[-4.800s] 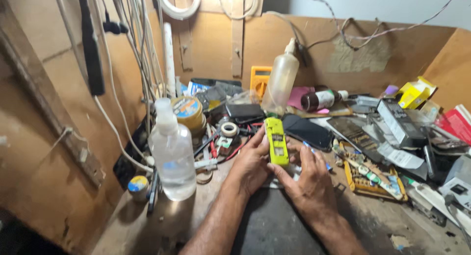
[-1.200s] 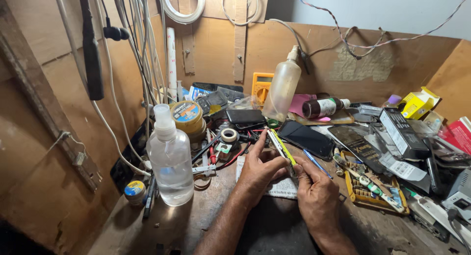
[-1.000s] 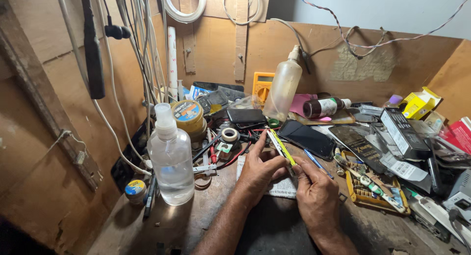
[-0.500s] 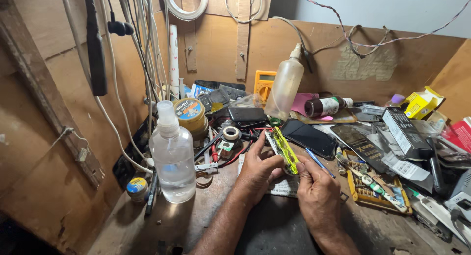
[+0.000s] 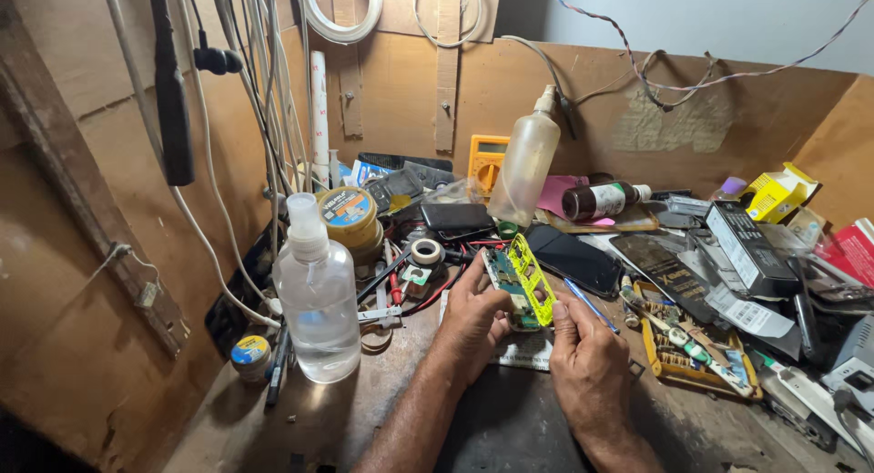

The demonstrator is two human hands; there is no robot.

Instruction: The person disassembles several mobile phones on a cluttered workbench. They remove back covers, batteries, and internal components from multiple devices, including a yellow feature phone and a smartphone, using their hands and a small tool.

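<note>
While left hand (image 5: pixel 473 316) grips circuit board (image 5: pixel 506 282), right hand (image 5: pixel 587 368) pinches its yellow frame (image 5: pixel 531 277), fingers curled

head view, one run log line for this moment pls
left hand: holds circuit board | right hand: on yellow frame | frame lifted off board | clear bottle at left

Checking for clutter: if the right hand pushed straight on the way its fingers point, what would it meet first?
Probably the yellow phone frame that the right hand already touches; beyond it lies the dark phone, though depth is unclear.
</note>
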